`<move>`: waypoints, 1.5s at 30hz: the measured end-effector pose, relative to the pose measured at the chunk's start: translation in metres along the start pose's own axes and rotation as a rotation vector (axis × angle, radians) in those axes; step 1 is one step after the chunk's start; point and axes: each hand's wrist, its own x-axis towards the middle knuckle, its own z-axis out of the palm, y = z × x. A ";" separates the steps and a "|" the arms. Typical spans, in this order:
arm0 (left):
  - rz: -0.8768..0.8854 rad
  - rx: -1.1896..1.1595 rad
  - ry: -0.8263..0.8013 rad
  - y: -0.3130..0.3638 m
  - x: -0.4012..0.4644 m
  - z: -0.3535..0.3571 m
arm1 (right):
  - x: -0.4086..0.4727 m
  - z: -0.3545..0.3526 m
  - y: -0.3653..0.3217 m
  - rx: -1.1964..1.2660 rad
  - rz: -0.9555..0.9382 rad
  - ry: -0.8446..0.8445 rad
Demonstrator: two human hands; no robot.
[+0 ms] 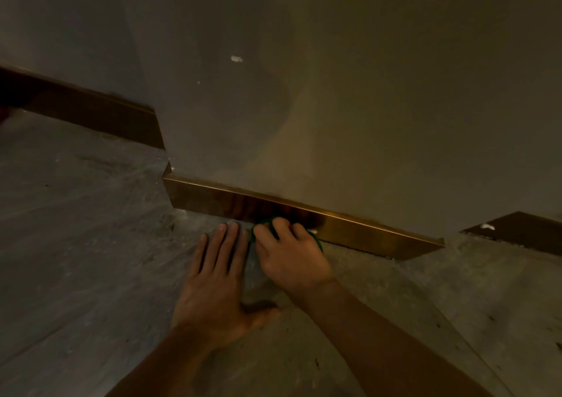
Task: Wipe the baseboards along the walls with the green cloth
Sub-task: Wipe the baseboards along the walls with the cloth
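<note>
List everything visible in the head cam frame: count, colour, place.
baseboard: 1 shiny run, bronze-brown, foot of the near wall; darker runs at far left and far right
green cloth: 1, green, mostly hidden under the right hand, against the baseboard
wall: grey-beige, upper frame, a white chip at upper centre
floor: grey, mottled, lower frame
left hand: 1, flat on the floor, fingers spread, beside the cloth
right hand: 1, closed on the cloth at the baseboard
</note>
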 end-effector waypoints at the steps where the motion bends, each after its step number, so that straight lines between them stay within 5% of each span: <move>1: 0.001 -0.001 0.004 0.000 0.000 0.000 | 0.000 0.000 0.001 -0.007 0.004 -0.017; 17: -0.006 -0.009 0.023 -0.001 0.000 -0.001 | -0.030 0.002 0.024 0.050 0.121 -0.166; 25: 0.002 -0.006 0.019 -0.001 -0.001 0.001 | -0.044 0.006 0.029 0.000 0.188 -0.078; 45: 0.025 -0.007 0.051 -0.003 -0.001 0.001 | -0.086 -0.007 0.056 0.020 0.397 -0.365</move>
